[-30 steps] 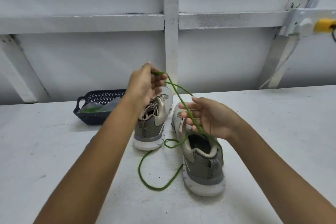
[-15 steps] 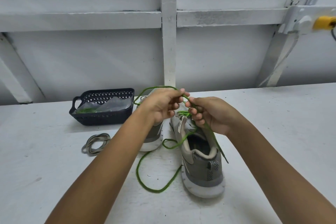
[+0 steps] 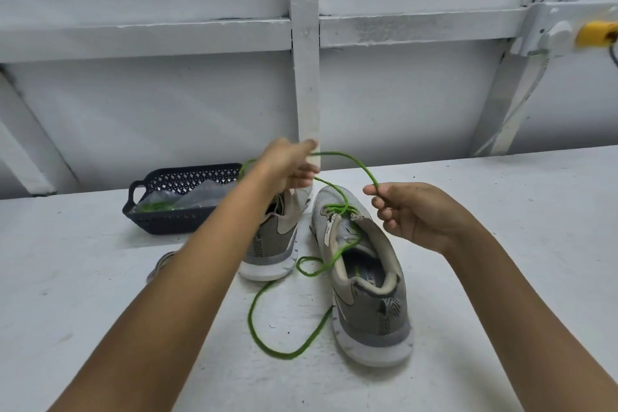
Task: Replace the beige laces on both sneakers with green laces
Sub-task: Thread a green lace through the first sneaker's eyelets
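Green cord lace (image 3: 336,153) is arching between both hands above the white painted table (image 3: 100,294). Its lower run is crossing the front eyelets of the nearer grey-and-beige mesh sneaker (image 3: 368,304) and then trailing off in a loose loop on the table beside that shoe. The left hand (image 3: 287,167) is gripping the lace with its fingers closed round it, raised in front of the farther grey-and-beige mesh sneaker (image 3: 277,241). The right hand (image 3: 414,214) is pinching the lace between thumb and forefinger, with the other fingers curling in, just to the right of the nearer sneaker's lacing.

The person seems to be drawing slack through an eyelet pair. Neither hand is steadying the shoe, so a slow, even pull is looking wise, or the sneaker may be sliding or tipping. The loop on the table is lying close to the sole and may be snagging there. It is also worth checking that both free ends are coming out alike.

Counting:
- Two sneakers are standing side by side.
- One green lace is being worked.
- One dark blue perforated plastic basket (image 3: 174,221) is holding one clear plastic bag (image 3: 187,197) with something green inside, probably the second lace.
- One coil of greyish-beige lace (image 3: 160,266) is peeking out from behind the left forearm.

The left hand is hiding the farther sneaker's lacing, so its colour cannot be told.
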{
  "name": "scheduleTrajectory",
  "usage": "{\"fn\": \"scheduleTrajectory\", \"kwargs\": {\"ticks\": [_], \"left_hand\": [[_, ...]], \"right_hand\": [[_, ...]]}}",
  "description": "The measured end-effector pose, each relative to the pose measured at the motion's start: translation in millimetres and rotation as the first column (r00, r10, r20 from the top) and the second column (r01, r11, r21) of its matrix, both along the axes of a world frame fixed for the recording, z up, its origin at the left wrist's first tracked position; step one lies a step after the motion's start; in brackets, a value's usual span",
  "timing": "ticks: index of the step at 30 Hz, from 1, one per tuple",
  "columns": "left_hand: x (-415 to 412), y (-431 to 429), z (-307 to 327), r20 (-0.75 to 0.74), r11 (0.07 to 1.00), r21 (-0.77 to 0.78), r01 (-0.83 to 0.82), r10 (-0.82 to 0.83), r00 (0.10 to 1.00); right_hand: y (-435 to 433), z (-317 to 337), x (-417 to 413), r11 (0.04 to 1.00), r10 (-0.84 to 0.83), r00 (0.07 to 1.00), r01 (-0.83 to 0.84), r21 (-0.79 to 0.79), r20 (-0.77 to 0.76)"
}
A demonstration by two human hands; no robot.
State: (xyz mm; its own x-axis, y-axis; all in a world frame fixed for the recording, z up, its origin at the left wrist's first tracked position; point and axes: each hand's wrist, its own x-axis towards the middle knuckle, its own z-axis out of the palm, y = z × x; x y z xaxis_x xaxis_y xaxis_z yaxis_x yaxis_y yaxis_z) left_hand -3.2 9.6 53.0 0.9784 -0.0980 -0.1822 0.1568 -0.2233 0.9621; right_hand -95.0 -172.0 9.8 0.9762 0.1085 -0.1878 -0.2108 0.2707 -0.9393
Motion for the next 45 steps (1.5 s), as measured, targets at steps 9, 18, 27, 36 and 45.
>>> {"fn": "scheduleTrajectory", "kwargs": {"ticks": [9, 18, 27, 36, 45], "left_hand": [[-30.5, -45.5, -63.7, 0.144, 0.643, 0.757, 0.117, -0.338, 0.93], [-43.5, -40.9, -68.4, -0.075, 0.971, 0.19, 0.145, -0.133, 0.988], [-40.2, -32.4, -77.5, -0.19, 0.977, -0.209, 0.048, -0.089, 0.978], [-39.8, -33.7, -77.0, -0.199, 0.976, -0.206, 0.068, -0.11, 0.974], [-31.3, -36.9, -80.6, -0.12, 0.986, 0.064, 0.157, -0.148, 0.982]], "right_hand": [[2.8, -30.1, 15.4, 0.947, -0.25, 0.964, 0.263, -0.187, 0.09], [19.8, -57.2, 22.9, 0.89, -0.423, 0.895, 0.44, -0.121, 0.143], [23.2, -68.7, 27.7, 0.788, -0.405, 0.86, 0.5, -0.358, 0.311], [22.1, -70.7, 26.8, 0.718, -0.345, 0.863, 0.496, -0.488, 0.369], [14.0, -70.9, 22.1, 0.777, -0.284, 0.919, 0.388, -0.496, 0.274]]}}
